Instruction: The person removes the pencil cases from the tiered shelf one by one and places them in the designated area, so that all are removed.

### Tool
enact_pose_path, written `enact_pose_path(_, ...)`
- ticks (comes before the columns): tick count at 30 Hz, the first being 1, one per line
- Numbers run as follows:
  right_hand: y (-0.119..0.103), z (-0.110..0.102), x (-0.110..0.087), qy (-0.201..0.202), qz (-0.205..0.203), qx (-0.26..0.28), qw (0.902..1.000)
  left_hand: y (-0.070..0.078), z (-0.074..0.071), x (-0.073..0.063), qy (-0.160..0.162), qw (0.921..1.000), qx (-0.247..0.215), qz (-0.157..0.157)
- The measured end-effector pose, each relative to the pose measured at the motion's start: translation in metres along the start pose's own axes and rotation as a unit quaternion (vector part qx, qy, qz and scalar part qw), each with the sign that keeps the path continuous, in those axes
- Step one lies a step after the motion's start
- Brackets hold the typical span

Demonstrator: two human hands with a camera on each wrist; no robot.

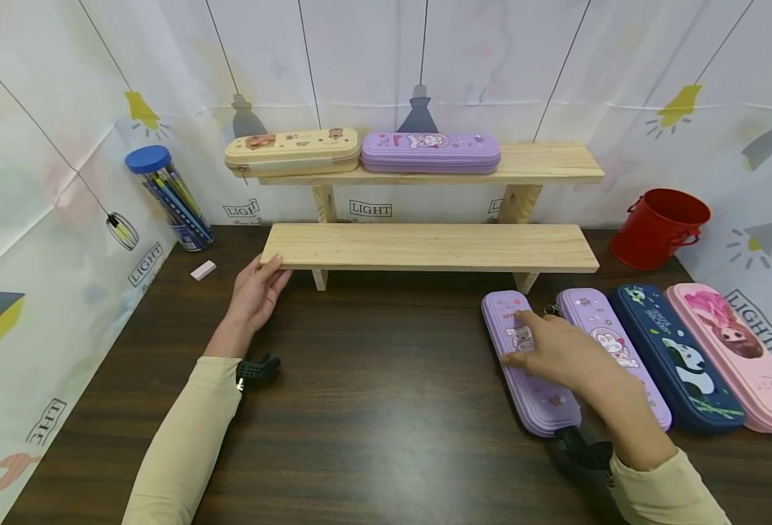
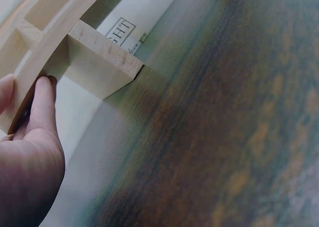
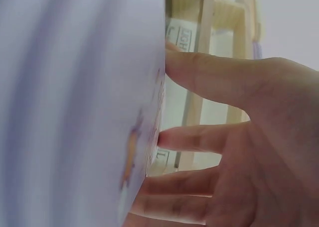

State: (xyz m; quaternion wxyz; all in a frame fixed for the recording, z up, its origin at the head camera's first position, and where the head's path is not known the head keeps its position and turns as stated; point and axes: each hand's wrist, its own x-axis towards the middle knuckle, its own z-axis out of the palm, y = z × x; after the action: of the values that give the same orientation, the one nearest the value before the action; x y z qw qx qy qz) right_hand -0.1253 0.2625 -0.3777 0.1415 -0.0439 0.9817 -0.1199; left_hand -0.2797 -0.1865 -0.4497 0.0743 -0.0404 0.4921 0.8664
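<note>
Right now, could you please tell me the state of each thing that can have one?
Wooden shelf, upright
Left hand, pinching wooden shelf
Right hand, fingers extended
Purple case under right hand, closed
Navy case, closed
Purple case beside navy case, closed
Pink case, closed
Cream case, closed
Purple case on shelf, closed
Pencil jar, lid on
Red bucket, uncovered

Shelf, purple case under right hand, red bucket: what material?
Shelf: unpainted wood, matte-looking; grain shows. Purple case: probably molded plastic or foam, smooth satin; rounded edges, printed top. Red bucket: likely painted metal, slightly glossy; thin rim, side handles, though plastic is possible.
</note>
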Motion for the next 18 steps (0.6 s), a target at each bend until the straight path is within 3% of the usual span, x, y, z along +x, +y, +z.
enact_pose_path(18, 0.023, -0.005, -0.003, -0.006, 0.069, 0.006, 0.9976, 0.0, 0.001, 0.0, -0.003, 0.9999, 0.013, -0.003)
